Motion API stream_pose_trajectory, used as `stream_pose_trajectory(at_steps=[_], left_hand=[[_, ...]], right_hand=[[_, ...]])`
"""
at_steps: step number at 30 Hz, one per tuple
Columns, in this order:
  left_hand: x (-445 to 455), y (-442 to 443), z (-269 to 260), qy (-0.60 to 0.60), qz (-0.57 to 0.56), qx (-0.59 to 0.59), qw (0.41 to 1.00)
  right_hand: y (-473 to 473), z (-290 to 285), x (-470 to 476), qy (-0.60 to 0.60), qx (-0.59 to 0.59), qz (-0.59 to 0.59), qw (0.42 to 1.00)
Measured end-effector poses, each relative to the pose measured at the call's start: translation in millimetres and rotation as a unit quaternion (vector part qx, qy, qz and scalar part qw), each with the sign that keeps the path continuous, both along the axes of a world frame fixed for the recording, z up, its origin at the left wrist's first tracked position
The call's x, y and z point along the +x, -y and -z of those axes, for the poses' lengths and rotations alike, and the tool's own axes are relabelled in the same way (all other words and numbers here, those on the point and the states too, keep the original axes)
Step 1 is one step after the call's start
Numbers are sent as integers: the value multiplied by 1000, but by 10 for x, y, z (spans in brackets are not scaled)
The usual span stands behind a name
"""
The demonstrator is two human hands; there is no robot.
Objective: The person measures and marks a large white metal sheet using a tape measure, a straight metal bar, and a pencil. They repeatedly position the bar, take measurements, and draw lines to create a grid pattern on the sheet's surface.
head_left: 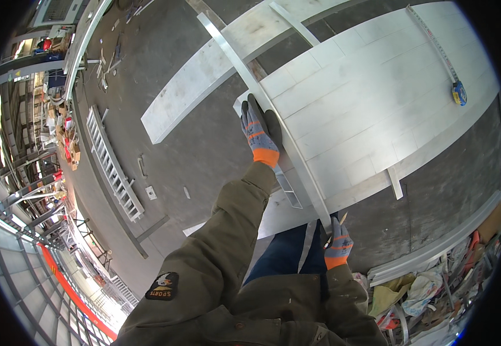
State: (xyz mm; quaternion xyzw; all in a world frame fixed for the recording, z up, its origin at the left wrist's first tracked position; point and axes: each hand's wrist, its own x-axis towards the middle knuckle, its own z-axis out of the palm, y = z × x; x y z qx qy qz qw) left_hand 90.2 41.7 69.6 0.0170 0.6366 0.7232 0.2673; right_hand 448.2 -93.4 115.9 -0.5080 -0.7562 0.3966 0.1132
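Note:
A long straight metal bar (291, 145) lies across a large pale panel surface (363, 91) marked with thin lines. My left hand (261, 129), in a grey and orange glove with dark fingertips, rests with extended fingers along the bar's left side, its palm hidden. At the bar's near end, my right hand (339, 244), gloved alike, is closed around it. A thin pointed tool, perhaps a pencil (344, 218), sticks up by those fingers. On the panel's far right lies a blue and yellow tape measure (459, 93) with its blade (434, 43) drawn out.
A curved pale metal beam (198, 78) lies beyond the bar. A ladder-like metal frame (114, 166) and offcuts (103, 71) are on the floor at left. Metal profiles (440, 242) and a heap of bags and scrap (423, 294) lie at lower right.

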Motion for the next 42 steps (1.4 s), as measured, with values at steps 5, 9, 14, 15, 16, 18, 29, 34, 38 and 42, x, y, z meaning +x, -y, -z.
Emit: stream_pose_trajectory(at_steps=[5,9,14,15,16,18,29,34,38,42], left_hand=[[60,-7,103,-289,61,-153,943],[41,22,82,-283,84,-156,943],[42,26,61,-336,101,-171,921],[37,25,73,-343,104,-164,919],[32,27,88,-334,104,-152,925],[12,37,118,-297,97,-123,942],[31,115,142,-398,134,-201,885],[-8,101,147,-523,157,-253,798],[-29,62,156,-531,150,-259,793],[-19,17,149,-472,128,-247,836]], right_hand=[[10,94,34,-5,45,-14,999],[14,108,44,-14,16,-8,1000],[-17,80,18,-6,42,-5,999],[-25,66,22,-14,26,-2,1000],[-30,51,27,-12,20,-3,1000],[-50,30,38,3,25,-15,1000],[-117,44,63,-2,20,-22,1000],[-121,6,68,10,-13,-14,1000],[-124,-1,69,23,-15,-17,999],[-130,17,86,28,-12,-26,999]])
